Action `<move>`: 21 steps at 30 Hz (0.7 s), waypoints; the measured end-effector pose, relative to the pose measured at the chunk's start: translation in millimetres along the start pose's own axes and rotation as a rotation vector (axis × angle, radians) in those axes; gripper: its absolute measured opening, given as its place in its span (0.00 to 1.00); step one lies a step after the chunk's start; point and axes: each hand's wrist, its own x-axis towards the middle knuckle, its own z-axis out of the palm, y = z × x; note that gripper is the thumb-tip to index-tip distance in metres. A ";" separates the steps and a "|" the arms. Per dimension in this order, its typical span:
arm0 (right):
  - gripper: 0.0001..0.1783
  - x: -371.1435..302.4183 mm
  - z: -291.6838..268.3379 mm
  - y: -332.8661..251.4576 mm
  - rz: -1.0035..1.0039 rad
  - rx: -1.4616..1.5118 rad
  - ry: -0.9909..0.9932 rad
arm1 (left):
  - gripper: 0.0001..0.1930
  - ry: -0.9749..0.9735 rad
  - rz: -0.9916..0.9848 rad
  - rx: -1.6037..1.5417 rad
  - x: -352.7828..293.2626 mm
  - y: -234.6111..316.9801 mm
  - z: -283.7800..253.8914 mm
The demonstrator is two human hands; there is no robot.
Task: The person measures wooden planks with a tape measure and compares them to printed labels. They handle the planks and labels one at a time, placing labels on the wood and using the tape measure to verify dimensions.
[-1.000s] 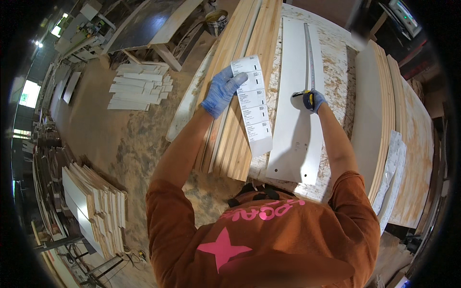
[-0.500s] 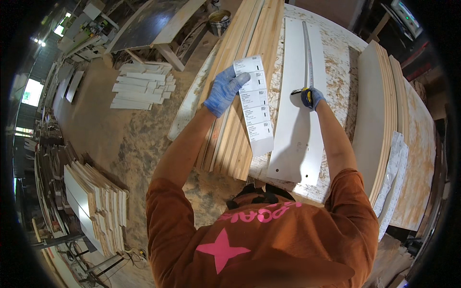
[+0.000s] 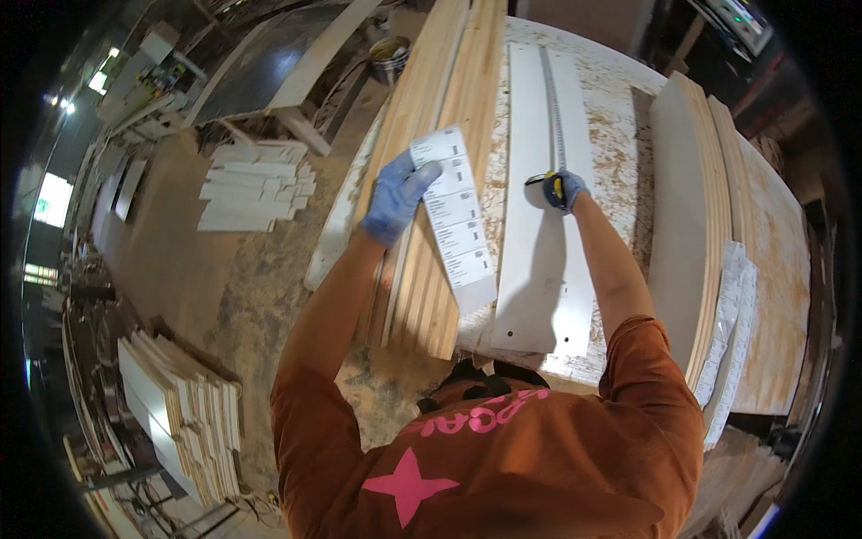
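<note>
My left hand (image 3: 391, 199), in a blue work glove, grips a long strip of white printed labels (image 3: 455, 208) near its top, thumb across the front. The strip hangs over a stack of pale wooden boards (image 3: 429, 310). On the right, my gloved right hand (image 3: 575, 190) is closed round a yellow and black tape measure (image 3: 554, 189). Its blade (image 3: 554, 108) runs out lengthwise over a long white board (image 3: 530, 260), away from me. Two dark holes mark the board's near end, and a shadow falls across it.
The white board lies on a scuffed worktable (image 3: 618, 135). Curved-looking stacked panels (image 3: 684, 225) stand to the right, with printed paper sheets (image 3: 725, 323) beside them. White offcuts (image 3: 256, 184) and a panel pile (image 3: 180, 413) lie on the left floor. A bucket (image 3: 389, 59) stands at the back.
The whole view has shifted a little, so the benches and boards appear lower and farther left. Both hands keep their holds on the label strip and the tape measure.
</note>
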 end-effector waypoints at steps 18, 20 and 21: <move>0.24 13.3 4.1 -2.4 -0.070 0.129 0.297 | 0.19 0.032 -0.047 0.007 4.1 -3.7 0.9; 0.23 20.3 -7.0 -6.0 -0.103 0.157 0.317 | 0.19 -0.004 -0.033 -0.025 9.9 -5.2 1.1; 0.23 20.9 -13.5 -3.8 -0.106 0.151 0.311 | 0.19 -0.017 -0.036 -0.047 9.3 -7.5 1.3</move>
